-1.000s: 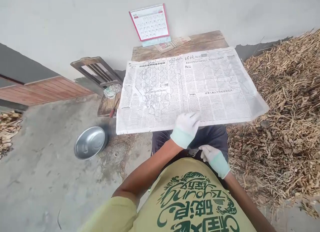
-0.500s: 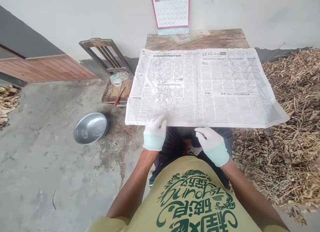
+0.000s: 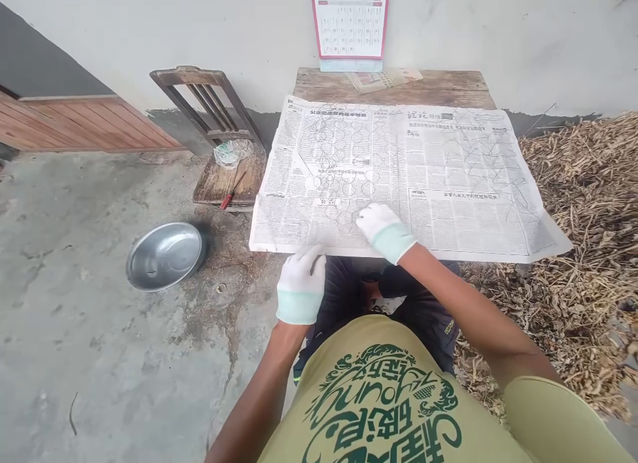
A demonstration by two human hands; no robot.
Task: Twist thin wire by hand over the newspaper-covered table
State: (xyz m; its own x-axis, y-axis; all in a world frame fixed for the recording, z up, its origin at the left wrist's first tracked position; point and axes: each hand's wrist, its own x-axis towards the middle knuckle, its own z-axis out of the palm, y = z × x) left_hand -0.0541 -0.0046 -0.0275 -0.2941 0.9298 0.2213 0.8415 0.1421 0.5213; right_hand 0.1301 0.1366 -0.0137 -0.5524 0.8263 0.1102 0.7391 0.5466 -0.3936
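Note:
A spread newspaper (image 3: pixel 448 230) covers the front of a wooden table (image 3: pixel 443 84). Many thin dark rings (image 3: pixel 343 184) lie on or are marked on its left half; I cannot tell which. Thin curved dark lines (image 3: pixel 493 161) cross its right half. My right hand (image 3: pixel 377 225), in a white knit glove with a mint cuff, is over the newspaper beside the lowest rings, fingers curled together; anything in them is hidden. My left hand (image 3: pixel 302 280), gloved alike, rests at the newspaper's front edge, its thumb apart from the fingers and nothing seen in it.
A desk calendar (image 3: pixel 351 24) stands at the back against the wall. Left of the table, a wooden chair (image 3: pixel 204 184) bears a crumpled plastic bag (image 3: pixel 232 153) and a red-handled tool (image 3: pixel 228 198). A metal basin (image 3: pixel 167 257) sits on the concrete floor. Dried plant stalks (image 3: pixel 588 250) are heaped at right.
My right hand has moved from below the newspaper's front edge up and left onto it, near the rings. My left hand has drawn slightly back toward me. The whole view has shifted a little.

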